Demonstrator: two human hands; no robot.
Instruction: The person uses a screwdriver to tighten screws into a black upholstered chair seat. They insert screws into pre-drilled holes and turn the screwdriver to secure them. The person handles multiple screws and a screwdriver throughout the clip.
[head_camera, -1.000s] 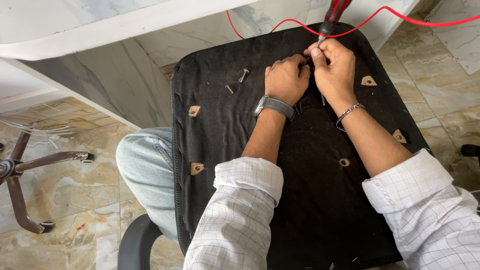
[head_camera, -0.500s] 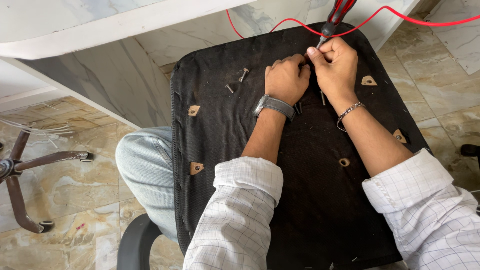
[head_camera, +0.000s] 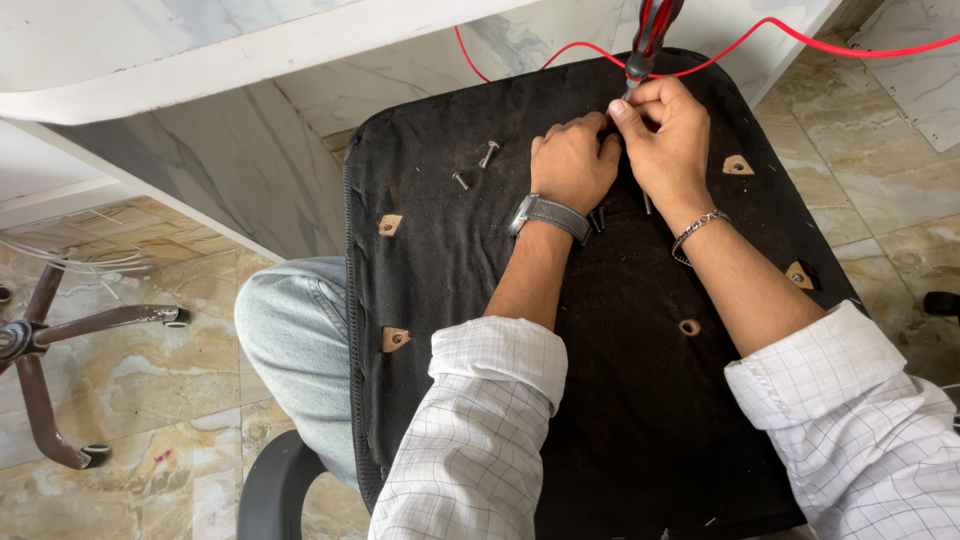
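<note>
A black fabric-covered chair seat (head_camera: 470, 260) lies upside down across my lap, with several small cut-outs showing wood. My left hand (head_camera: 572, 160), wearing a grey wristwatch, rests fisted on the seat's far part, fingers curled at the screwdriver's tip. My right hand (head_camera: 665, 135), with a bracelet, pinches the metal shaft of a red-and-black screwdriver (head_camera: 652, 30) held upright against the seat. What lies under the tip is hidden by my fingers. Two loose screws (head_camera: 488, 152) lie just left of my left hand; another screw (head_camera: 598, 218) lies by my wrist.
A red cable (head_camera: 800, 35) loops across the seat's far edge. A white marble-look desk (head_camera: 200, 60) stands ahead and left. A chair's star base (head_camera: 60, 340) lies on the tiled floor at left. A black armrest (head_camera: 275, 490) sits near my left knee.
Both hands stay in the same spot on the seat; the screwdriver handle has shifted only slightly.
</note>
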